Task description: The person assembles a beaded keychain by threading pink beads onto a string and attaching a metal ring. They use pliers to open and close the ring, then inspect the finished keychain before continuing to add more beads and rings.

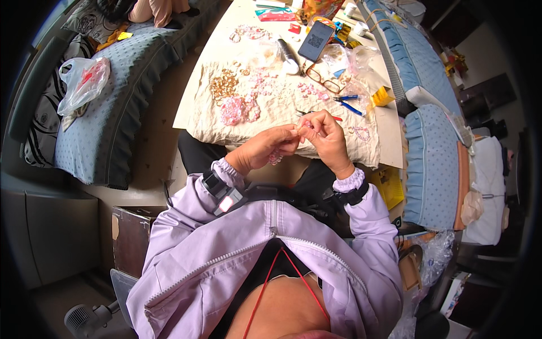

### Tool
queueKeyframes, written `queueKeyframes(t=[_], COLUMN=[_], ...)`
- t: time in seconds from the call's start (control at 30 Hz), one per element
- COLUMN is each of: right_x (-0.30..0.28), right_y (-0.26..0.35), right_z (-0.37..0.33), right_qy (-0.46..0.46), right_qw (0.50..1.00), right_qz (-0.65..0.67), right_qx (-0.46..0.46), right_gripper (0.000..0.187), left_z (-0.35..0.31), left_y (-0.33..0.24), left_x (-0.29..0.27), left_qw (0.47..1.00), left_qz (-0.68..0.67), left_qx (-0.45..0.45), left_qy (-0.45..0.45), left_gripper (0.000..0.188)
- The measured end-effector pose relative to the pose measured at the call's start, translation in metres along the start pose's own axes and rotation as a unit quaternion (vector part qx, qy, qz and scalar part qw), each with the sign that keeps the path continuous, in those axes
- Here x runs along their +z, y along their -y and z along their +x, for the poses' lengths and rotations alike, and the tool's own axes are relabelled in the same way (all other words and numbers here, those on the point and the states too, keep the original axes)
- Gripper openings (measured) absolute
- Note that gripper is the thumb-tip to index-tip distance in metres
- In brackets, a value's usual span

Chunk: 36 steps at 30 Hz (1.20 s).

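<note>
Just past the near edge of the table, my left hand [272,142] and my right hand [326,140] meet with their fingertips pinched together. A string of pink beads [275,157] hangs below the closed fingers of my left hand. Whatever the right fingertips pinch is too small to make out. Behind the hands, pliers with red handles [337,118] are partly hidden. Pliers with blue handles [351,106] lie farther right, and a small beaded loop [359,133] rests close to my right hand. Left of them sits a heap of pink beads [232,111] beside gold-coloured rings [224,86].
A cream cloth [206,125] covers the near part of the table. On the table are eyeglasses [323,79], a phone [316,41], a grey-and-white cylinder [288,56] and a yellow box [382,96]. Blue padded seats [121,96] flank it; a person's legs [160,10] show at the far left.
</note>
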State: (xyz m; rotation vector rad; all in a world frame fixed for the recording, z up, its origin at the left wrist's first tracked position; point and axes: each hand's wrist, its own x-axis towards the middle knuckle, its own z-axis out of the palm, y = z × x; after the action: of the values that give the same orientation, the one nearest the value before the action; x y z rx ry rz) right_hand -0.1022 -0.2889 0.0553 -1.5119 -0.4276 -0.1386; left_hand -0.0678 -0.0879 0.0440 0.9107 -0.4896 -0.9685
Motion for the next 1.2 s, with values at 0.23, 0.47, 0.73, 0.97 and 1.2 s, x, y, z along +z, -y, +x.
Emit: queueKeyframes(t=[0.23, 0.47, 0.73, 0.97, 1.2], right_x=[-0.006, -0.01, -0.01, -0.006, -0.009], right_y=[0.004, 0.02, 0.018, 0.012, 0.015], right_z=[-0.003, -0.001, -0.003, -0.002, -0.001], right_qy=[0.01, 0.071, 0.067, 0.042, 0.076], right_qw=[0.989, 0.885, 0.833, 0.872, 0.87], right_qz=[-0.14, -0.39, -0.432, -0.393, -0.379], right_qx=[-0.05, -0.246, -0.339, -0.289, -0.307], right_gripper=[0.027, 0.029, 0.032, 0.038, 0.033], left_z=[-0.002, -0.004, -0.003, -0.002, -0.008], left_y=[0.005, 0.017, 0.027, 0.024, 0.022], left_x=[0.013, 0.009, 0.011, 0.017, 0.01], left_qw=[0.998, 0.991, 0.981, 0.981, 0.991], left_qz=[0.019, 0.111, 0.156, 0.147, 0.112], left_qx=[-0.012, 0.026, 0.069, 0.065, -0.023], left_qy=[-0.063, -0.065, -0.089, -0.107, -0.073], left_gripper=[0.022, 0.024, 0.025, 0.027, 0.031])
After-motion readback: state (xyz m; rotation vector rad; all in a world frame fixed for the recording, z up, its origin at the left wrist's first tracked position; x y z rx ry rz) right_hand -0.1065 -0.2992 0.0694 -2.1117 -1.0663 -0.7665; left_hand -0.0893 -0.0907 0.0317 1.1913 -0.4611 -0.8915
